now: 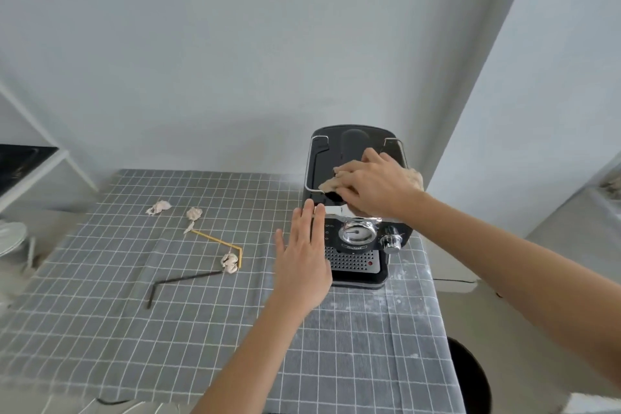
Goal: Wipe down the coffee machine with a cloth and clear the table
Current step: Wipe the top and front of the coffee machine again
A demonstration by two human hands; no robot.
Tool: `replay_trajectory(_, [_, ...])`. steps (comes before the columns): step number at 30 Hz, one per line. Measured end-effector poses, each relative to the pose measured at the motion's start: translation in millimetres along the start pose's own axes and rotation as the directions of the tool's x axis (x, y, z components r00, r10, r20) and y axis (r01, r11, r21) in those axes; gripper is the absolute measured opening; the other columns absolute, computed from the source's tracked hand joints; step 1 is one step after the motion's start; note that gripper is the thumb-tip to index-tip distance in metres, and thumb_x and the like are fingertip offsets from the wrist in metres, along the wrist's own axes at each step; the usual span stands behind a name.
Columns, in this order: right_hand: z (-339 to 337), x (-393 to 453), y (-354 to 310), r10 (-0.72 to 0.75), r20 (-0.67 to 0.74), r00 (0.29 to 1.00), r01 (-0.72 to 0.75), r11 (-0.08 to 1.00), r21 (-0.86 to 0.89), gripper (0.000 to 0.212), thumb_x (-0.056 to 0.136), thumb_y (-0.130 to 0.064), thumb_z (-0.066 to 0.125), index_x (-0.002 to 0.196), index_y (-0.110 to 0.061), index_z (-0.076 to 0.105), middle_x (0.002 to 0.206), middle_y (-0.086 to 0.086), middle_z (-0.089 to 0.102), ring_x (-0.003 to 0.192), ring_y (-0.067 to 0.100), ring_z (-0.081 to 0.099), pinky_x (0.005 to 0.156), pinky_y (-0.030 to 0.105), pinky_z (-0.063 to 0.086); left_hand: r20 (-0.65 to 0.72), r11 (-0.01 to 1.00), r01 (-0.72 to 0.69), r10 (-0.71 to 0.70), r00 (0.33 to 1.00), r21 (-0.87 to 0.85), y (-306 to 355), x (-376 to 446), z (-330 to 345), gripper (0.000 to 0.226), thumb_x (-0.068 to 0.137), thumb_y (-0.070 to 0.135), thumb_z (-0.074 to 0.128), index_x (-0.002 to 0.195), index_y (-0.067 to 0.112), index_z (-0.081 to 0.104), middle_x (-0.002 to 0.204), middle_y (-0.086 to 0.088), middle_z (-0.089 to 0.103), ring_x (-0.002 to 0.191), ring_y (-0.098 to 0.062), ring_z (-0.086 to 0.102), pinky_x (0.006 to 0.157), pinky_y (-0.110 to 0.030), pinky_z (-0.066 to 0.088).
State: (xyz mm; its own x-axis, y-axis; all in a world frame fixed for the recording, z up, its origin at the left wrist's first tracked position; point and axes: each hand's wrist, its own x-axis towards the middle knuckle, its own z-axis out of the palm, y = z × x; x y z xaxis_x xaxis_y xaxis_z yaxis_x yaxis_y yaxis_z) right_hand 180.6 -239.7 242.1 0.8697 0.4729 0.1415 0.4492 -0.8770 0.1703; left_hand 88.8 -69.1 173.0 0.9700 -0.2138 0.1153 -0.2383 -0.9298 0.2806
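A black coffee machine (339, 158) with a round gauge and a chrome knob stands at the table's far right. My right hand (376, 183) presses a beige cloth (331, 182) flat on the machine's top. My left hand (304, 257) is open, fingers spread, against the machine's left front side. Three crumpled paper wads (159, 207) (194, 213) (230, 262) lie on the grey checked tablecloth (168, 329). A bent yellow straw (218, 240) and a bent black straw (174, 281) lie among them.
White powder dusts the cloth around the machine's base (400, 282). A black round bin (470, 380) sits below the table's right edge. White plates (10, 239) stand at the left, under a white shelf (40, 165). A wall runs close behind the table.
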Motion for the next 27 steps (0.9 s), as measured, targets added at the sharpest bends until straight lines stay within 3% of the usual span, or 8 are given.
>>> replay_trajectory(5, [-1.4, 39.4, 10.3, 0.202, 0.085, 0.976, -0.205, 0.978, 0.028, 0.043, 0.100, -0.044, 0.035, 0.122, -0.022, 0.065, 0.133, 0.001, 0.060, 0.117, 0.030, 0.047, 0.092, 0.043, 0.040, 0.003, 1.000, -0.005, 0.005, 1.000, -0.008, 0.8, 3.3, -2.4, 0.083, 0.092, 0.016, 0.050, 0.152, 0.021, -0.008, 0.161, -0.001, -0.013, 0.149, -0.023, -0.005, 0.118, -0.053, 0.015])
replay_trajectory(8, [3.3, 18.5, -0.2, 0.122, 0.009, 0.993, -0.122, 0.990, 0.065, 0.039, 0.099, -0.040, 0.041, 0.120, -0.022, 0.067, 0.130, -0.002, 0.063, 0.111, 0.028, 0.049, 0.091, 0.040, 0.039, 0.011, 1.000, -0.007, 0.006, 1.000, 0.010, 0.5, 0.6, -2.2, 0.082, 0.094, 0.020, 0.048, 0.152, 0.020, -0.009, 0.160, -0.001, -0.015, 0.149, -0.024, -0.006, 0.118, -0.052, 0.014])
replay_trajectory(11, [10.3, -5.9, -3.4, 0.056, -0.131, 0.990, -0.021, 0.966, 0.259, 0.031, 0.095, -0.043, 0.048, 0.104, -0.032, 0.075, 0.122, -0.010, 0.068, 0.100, 0.026, 0.052, 0.090, 0.038, 0.041, 0.003, 1.000, -0.010, 0.010, 1.000, 0.016, 0.6, 2.3, -0.4, 0.082, 0.093, 0.021, 0.049, 0.152, 0.019, -0.008, 0.161, -0.003, -0.013, 0.149, -0.025, -0.004, 0.118, -0.053, 0.014])
replay_trajectory(15, [14.2, 20.7, 21.3, 0.217, -0.026, 0.976, -0.190, 0.900, 0.392, 0.041, 0.093, -0.062, 0.033, 0.114, -0.048, 0.066, 0.136, -0.020, 0.058, 0.115, 0.025, 0.054, 0.099, 0.050, 0.043, 0.008, 1.000, -0.017, 0.017, 1.000, 0.016, -0.2, 5.8, -0.4, 0.084, 0.092, 0.018, 0.050, 0.152, 0.020, -0.009, 0.160, -0.002, -0.014, 0.149, -0.024, -0.005, 0.118, -0.052, 0.014])
replay_trajectory(18, [19.1, 39.7, 32.2, 0.386, 0.027, 0.922, -0.350, 0.802, 0.484, 0.039, 0.095, -0.056, 0.039, 0.121, -0.044, 0.065, 0.139, -0.013, 0.058, 0.124, 0.032, 0.051, 0.102, 0.053, 0.042, 0.017, 1.000, -0.018, 0.018, 1.000, 0.001, -0.3, 7.6, 0.5, 0.087, 0.091, 0.016, 0.050, 0.151, 0.021, -0.012, 0.160, -0.001, -0.016, 0.149, -0.023, -0.007, 0.118, -0.051, 0.012])
replay_trajectory(20, [20.0, 34.1, 21.8, 0.412, -0.002, 0.911, -0.363, 0.807, 0.466, 0.031, 0.098, -0.044, 0.045, 0.120, -0.038, 0.067, 0.130, -0.003, 0.064, 0.118, 0.034, 0.054, 0.098, 0.050, 0.045, 0.020, 1.000, -0.024, 0.024, 1.000, -0.003, -1.1, 6.4, 1.0, 0.088, 0.090, 0.016, 0.052, 0.151, 0.021, -0.012, 0.160, -0.002, -0.016, 0.149, -0.024, -0.006, 0.118, -0.050, 0.012])
replay_trajectory(24, [23.4, -9.3, -9.9, 0.345, -0.241, 0.907, -0.235, 0.890, 0.390, 0.023, 0.097, -0.030, 0.054, 0.105, -0.023, 0.075, 0.107, 0.006, 0.073, 0.086, 0.036, 0.063, 0.081, 0.044, 0.049, 0.024, 0.999, -0.042, 0.042, 0.999, -0.004, -5.0, 6.6, 2.6, 0.089, 0.089, 0.016, 0.051, 0.151, 0.020, -0.014, 0.159, -0.001, -0.018, 0.149, -0.023, -0.008, 0.118, -0.047, 0.009])
replay_trajectory(27, [37.6, -25.4, -17.8, 0.258, -0.268, 0.928, -0.164, 0.931, 0.327, 0.034, 0.100, -0.033, 0.041, 0.103, -0.021, 0.072, 0.103, 0.003, 0.072, 0.081, 0.034, 0.062, 0.080, 0.045, 0.046, 0.044, 0.998, -0.054, 0.053, 0.998, 0.017, -6.0, 5.4, 1.0, 0.089, 0.089, 0.017, 0.051, 0.151, 0.019, -0.014, 0.159, -0.001, -0.020, 0.148, -0.023, -0.009, 0.117, -0.047, 0.007])
